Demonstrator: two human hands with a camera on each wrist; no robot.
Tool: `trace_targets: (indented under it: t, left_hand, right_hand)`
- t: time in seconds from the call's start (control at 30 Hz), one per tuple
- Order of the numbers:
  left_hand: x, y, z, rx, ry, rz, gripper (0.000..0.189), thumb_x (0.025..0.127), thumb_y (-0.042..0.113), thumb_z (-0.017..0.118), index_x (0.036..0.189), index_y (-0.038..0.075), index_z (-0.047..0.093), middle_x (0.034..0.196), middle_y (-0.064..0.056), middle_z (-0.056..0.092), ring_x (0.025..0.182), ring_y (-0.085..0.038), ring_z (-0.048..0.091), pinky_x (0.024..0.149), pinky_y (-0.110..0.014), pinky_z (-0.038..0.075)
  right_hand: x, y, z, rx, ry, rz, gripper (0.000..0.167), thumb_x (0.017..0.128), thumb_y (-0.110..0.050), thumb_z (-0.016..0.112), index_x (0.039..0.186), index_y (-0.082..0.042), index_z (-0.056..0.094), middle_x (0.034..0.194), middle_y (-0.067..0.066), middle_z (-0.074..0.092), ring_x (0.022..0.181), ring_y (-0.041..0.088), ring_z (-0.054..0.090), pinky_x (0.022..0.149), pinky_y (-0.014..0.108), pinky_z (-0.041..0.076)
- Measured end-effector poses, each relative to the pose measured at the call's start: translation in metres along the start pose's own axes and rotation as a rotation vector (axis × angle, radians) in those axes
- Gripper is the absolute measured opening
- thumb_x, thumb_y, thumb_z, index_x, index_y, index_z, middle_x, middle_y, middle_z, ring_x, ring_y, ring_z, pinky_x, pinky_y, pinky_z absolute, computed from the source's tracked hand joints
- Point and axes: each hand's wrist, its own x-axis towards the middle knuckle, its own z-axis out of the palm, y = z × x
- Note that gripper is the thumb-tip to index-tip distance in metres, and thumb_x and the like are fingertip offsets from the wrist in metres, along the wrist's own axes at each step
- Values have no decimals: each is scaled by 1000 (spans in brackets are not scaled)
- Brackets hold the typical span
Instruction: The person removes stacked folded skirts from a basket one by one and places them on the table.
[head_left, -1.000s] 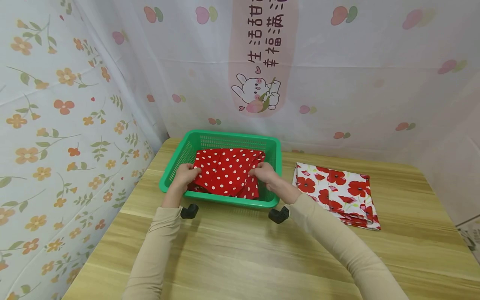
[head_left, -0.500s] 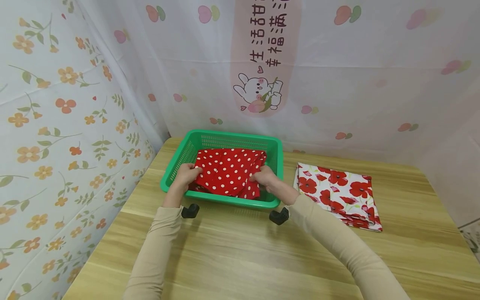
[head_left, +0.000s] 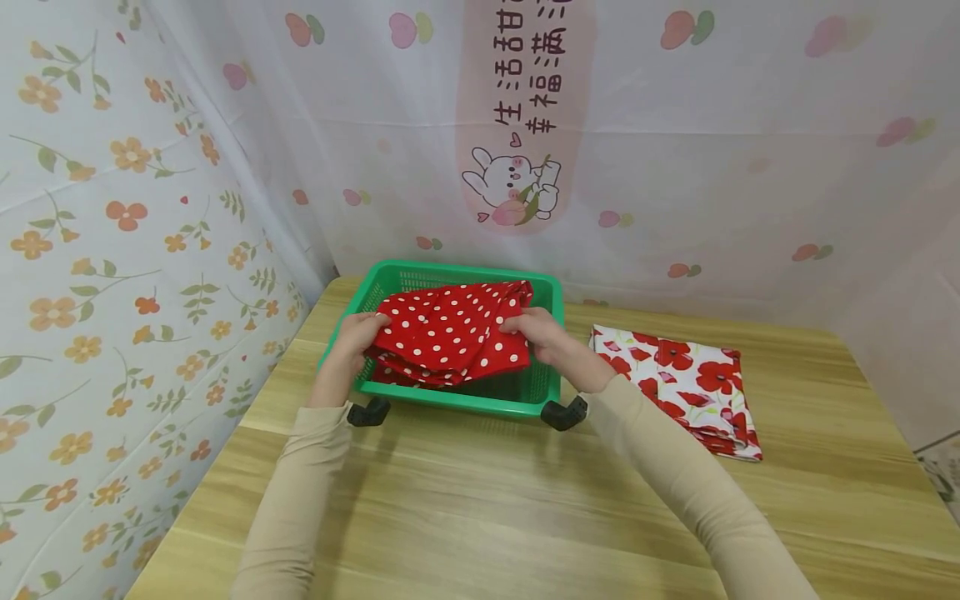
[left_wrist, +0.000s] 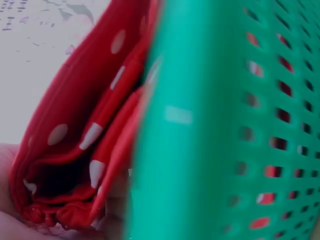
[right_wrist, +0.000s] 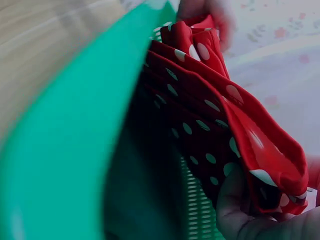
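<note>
A folded red cloth with white polka dots (head_left: 453, 327) is held between the two hands over the green plastic basket (head_left: 457, 403). My left hand (head_left: 347, 343) pinches its left edge, thumb on top. At the right edge, my right hand (head_left: 549, 340) grips the folded layers, with thumb and fingers around them in the right wrist view. The cloth's front is tilted up, showing stacked folds in the left wrist view. More red dotted fabric (head_left: 393, 377) shows below it inside the basket, and red also appears through the basket's side holes.
A folded white cloth with red poppies (head_left: 701, 379) lies on the wooden table (head_left: 480, 508) right of the basket. A printed curtain (head_left: 675, 183) hangs behind, and a flowered one (head_left: 112, 292) stands along the left side. Black wrist cameras sit close to the basket's front.
Both hands have raised the polka-dot cloth from deeper in the basket. Its front edge has lifted, exposing fabric underneath. The poppy cloth and basket stay put.
</note>
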Motion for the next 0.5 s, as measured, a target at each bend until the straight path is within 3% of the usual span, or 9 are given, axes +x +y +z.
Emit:
trace_targets:
  t: [0.33,0.5]
  left_hand:
    - [-9,23,-6,-99,-26,-16,54,92,22,50,139,-2,38,136,-18,41,108,-22,45,84,-27,45]
    - [-8,21,-4,-26,-36,-36,53,93,22,49,138,-3,38,135,-19,42,110,-25,47,84,-28,47]
  right_hand:
    - [-12,-23,-8,100,-50,-8,50,89,-9,51,135,3,34,110,9,52,80,13,61,70,28,55]
    - [-13,-22,-9,88,-55,6,52,90,-10,52,136,1,33,112,9,51,82,14,61,71,29,55]
